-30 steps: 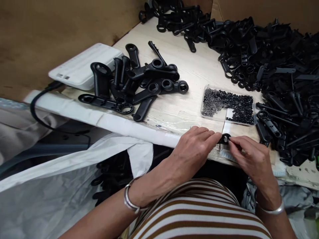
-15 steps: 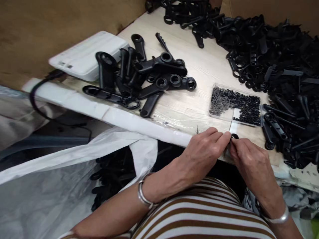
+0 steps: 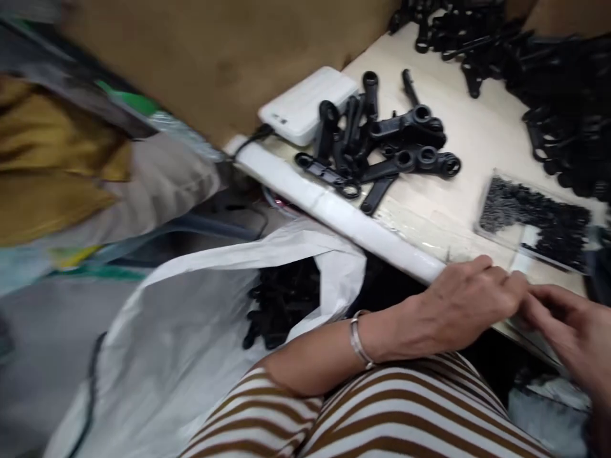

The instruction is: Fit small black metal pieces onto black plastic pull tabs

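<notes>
My left hand [image 3: 472, 299] is closed at the table's front edge, its fingers curled and hiding whatever they hold. My right hand [image 3: 573, 318] meets it at the fingertips, with thumb and fingers bent together; anything between them is hidden or blurred. Just beyond the hands lies a clear tray [image 3: 501, 238] of tiny black parts [image 3: 544, 213]. Several black plastic arms with ring ends [image 3: 377, 149] are heaped left of the tray. A larger pile of black parts [image 3: 563, 89] covers the back right.
A white box [image 3: 305, 105] with a black cable stands at the table's left end. White padding [image 3: 334, 207] runs along the front edge. Below hangs an open white bag [image 3: 191, 331] with black parts [image 3: 281, 296] inside. Brown cardboard [image 3: 238, 51] rises behind.
The view has swung left, so the table and hands appear further right. The black ring seen between my fingertips is now out of sight, and my right hand's fingers look slightly more spread.
</notes>
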A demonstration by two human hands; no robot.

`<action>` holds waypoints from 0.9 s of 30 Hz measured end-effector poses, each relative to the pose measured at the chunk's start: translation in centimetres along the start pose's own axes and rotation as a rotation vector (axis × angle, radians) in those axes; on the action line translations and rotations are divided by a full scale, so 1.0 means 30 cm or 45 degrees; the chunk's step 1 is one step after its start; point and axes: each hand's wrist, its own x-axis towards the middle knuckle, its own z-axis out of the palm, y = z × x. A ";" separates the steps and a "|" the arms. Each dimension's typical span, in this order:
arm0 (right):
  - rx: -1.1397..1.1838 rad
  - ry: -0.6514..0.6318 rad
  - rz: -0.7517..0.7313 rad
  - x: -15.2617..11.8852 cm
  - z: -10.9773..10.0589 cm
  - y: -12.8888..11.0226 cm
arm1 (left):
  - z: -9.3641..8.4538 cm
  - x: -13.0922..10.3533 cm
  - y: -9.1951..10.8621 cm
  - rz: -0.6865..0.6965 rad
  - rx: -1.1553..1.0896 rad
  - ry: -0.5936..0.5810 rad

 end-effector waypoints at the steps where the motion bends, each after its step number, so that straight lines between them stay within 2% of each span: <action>1: -0.003 -0.033 0.073 0.000 0.001 -0.029 | 0.005 -0.002 -0.003 -0.023 -0.036 0.009; 3: 0.001 -0.022 0.128 0.004 0.009 -0.080 | 0.022 -0.004 -0.010 -0.088 -0.065 0.056; 6: 0.093 -0.044 0.241 0.010 0.020 -0.116 | 0.047 -0.002 -0.015 -0.086 -0.063 0.115; 14: 0.309 -0.183 0.340 0.014 0.001 -0.109 | 0.042 -0.002 -0.014 -0.075 -0.051 0.116; 21: 0.064 -0.188 0.241 0.027 -0.013 -0.135 | 0.044 -0.004 -0.019 -0.044 -0.057 0.145; 24: -0.110 -0.221 0.148 0.033 -0.021 -0.140 | 0.047 -0.004 -0.017 -0.048 -0.061 0.153; 27: -0.387 -0.177 0.014 0.029 -0.011 -0.157 | 0.053 -0.005 -0.017 -0.045 -0.063 0.164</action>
